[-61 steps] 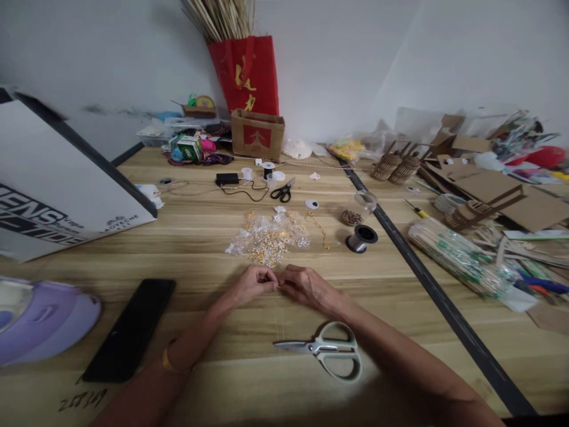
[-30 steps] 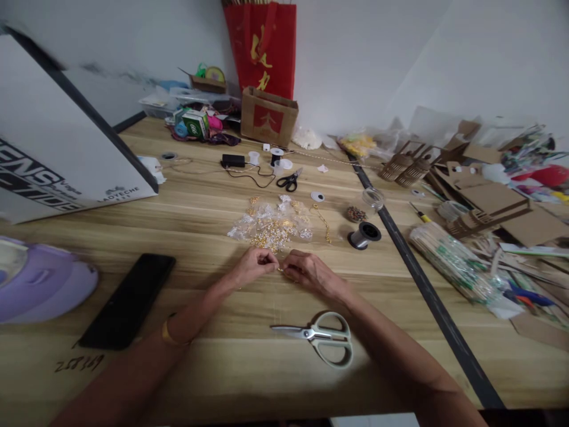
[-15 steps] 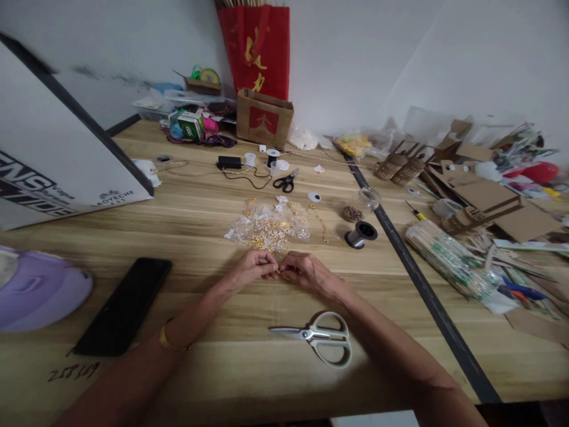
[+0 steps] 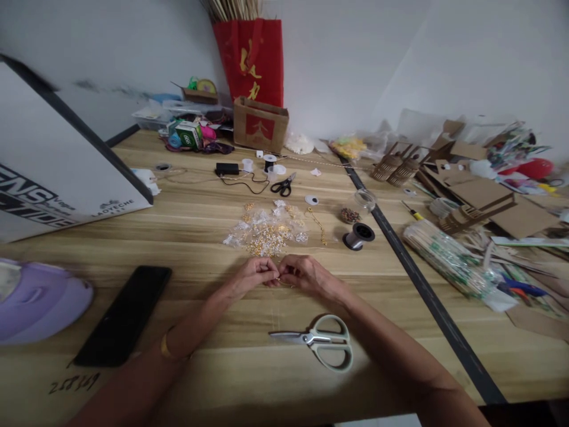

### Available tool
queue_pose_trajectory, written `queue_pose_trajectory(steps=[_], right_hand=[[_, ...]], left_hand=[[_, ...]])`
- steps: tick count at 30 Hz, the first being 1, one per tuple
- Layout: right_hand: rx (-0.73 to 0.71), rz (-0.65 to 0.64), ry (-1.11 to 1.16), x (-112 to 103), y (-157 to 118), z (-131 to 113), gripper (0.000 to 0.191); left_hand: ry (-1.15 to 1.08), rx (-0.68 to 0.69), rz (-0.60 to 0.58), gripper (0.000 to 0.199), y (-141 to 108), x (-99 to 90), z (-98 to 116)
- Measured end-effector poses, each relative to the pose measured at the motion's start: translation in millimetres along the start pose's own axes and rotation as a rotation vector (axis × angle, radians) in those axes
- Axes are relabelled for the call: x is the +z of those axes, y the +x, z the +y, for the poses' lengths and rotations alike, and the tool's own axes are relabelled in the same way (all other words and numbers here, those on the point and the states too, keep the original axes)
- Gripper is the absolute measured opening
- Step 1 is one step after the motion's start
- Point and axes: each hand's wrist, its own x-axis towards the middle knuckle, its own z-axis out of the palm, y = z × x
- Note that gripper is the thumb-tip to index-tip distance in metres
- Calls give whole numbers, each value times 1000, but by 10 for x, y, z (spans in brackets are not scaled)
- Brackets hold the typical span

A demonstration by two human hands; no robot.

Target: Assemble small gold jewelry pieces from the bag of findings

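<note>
My left hand (image 4: 258, 273) and my right hand (image 4: 302, 273) meet fingertip to fingertip above the wooden table. Both are closed in a pinch around a tiny gold-coloured bead (image 4: 278, 279), with a thin clear thread hanging from it. Just beyond the fingers lies a pile of small gold and silver beads (image 4: 267, 237), partly in clear bags. A gold chain (image 4: 317, 228) rests to the right of the pile. Nearer to me, pale-handled scissors (image 4: 317, 339) lie flat below my hands, blades pointing left.
A spool of thin line (image 4: 358, 236) and a bowl of dark beads (image 4: 349, 215) stand right of the pile. Black scissors (image 4: 283, 185) lie behind it. A black phone (image 4: 124, 314) and a purple cap-like object (image 4: 42, 299) are at left. Bagged sticks (image 4: 448, 261) lie at right.
The whole view has shifted slightly, so things appear a little lower. My hands stay together in the same pinch, with only small finger movement.
</note>
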Motion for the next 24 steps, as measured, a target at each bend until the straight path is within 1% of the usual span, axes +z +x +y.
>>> queue_pose_trajectory(steps=[4,8,12,18,24], right_hand=[[27,-23,79,-14,-12,-3,8],[-25,-35,128,-29,-11,-18,16],[-67,-49,83,-35,1,-34,22],[-133,-65,64,-13,9,-16,18],[-100,-27,27,-7,0,-25,14]], left_hand=[[2,3,-6,31,7,-11,-16],[-1,-11,14,34,6,-1,-13],[-19,-26,16,36,4,15,-22],[-13,-24,-10,34,24,-2,-64],[-5,-17,-20,33,16,-12,-62]])
